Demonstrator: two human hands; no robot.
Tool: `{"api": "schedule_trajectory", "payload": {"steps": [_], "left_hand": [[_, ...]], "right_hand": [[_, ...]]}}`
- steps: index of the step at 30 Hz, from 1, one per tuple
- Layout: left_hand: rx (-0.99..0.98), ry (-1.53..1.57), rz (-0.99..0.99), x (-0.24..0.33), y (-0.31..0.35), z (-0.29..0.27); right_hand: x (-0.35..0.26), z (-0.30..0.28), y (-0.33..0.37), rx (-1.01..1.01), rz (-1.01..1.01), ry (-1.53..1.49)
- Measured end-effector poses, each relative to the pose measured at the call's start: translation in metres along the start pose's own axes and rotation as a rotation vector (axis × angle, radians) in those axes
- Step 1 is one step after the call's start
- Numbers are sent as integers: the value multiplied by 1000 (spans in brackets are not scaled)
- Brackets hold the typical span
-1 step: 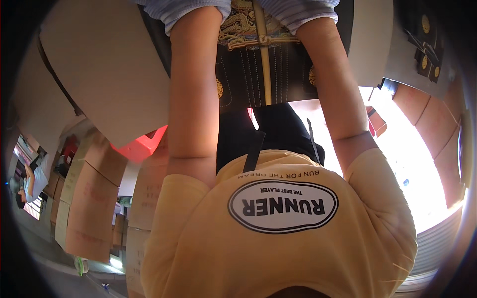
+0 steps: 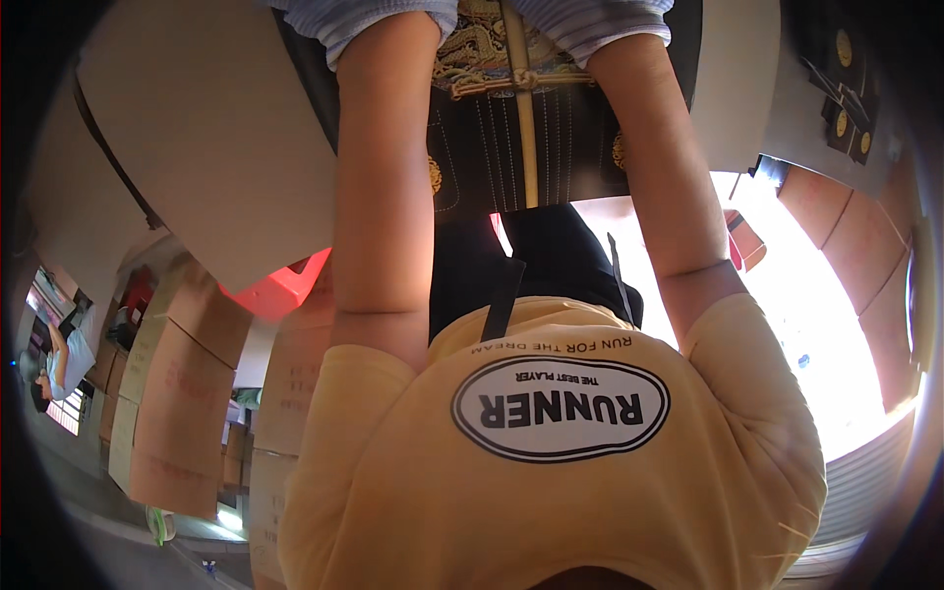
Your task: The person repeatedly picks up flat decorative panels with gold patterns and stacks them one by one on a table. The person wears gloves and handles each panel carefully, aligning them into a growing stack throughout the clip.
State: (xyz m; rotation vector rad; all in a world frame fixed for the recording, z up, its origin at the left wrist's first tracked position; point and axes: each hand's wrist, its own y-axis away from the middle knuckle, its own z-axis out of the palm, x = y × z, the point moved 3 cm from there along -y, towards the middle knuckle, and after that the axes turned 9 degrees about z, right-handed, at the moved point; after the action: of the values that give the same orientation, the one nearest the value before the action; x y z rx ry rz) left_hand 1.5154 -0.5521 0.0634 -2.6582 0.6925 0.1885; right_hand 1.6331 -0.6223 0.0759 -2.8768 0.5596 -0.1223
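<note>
Both my forearms stretch to the upper edge of the head view. Striped pale-blue and white fabric wraps my left hand (image 2: 372,20) and my right hand (image 2: 612,28) at the wrists. The fingers of both are cut off by the frame edge, so their grip is hidden. Between and beneath my arms lies a black panel-like piece (image 2: 482,143) with pale dotted stitching and a gold dragon-like pattern. A gold strip (image 2: 529,147) runs down its middle, crossed by a knotted gold cord (image 2: 524,81). Round gold ornaments peek out beside my forearms.
A broad pale board or tabletop (image 2: 197,128) spans the left. Cardboard boxes (image 2: 182,393) are stacked below it, near a red plastic object (image 2: 285,287). Another person (image 2: 67,364) is at far left. Black pieces with gold discs (image 2: 848,108) lie at upper right; more boxes (image 2: 855,236) stand below.
</note>
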Motion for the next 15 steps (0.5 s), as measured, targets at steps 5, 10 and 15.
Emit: {"api": "schedule_trajectory", "payload": {"steps": [5,10,15], "left_hand": [[-78,64,-35,-3,4,-8],[-80,81,-48,-2,-2,-9],[-127,140,-55,0,-17,-7]], "right_hand": [[-5,2,4,-53,-63,-86],[6,-14,35,-174,-138,-195],[12,-16,38,-207,-149,-142]]}}
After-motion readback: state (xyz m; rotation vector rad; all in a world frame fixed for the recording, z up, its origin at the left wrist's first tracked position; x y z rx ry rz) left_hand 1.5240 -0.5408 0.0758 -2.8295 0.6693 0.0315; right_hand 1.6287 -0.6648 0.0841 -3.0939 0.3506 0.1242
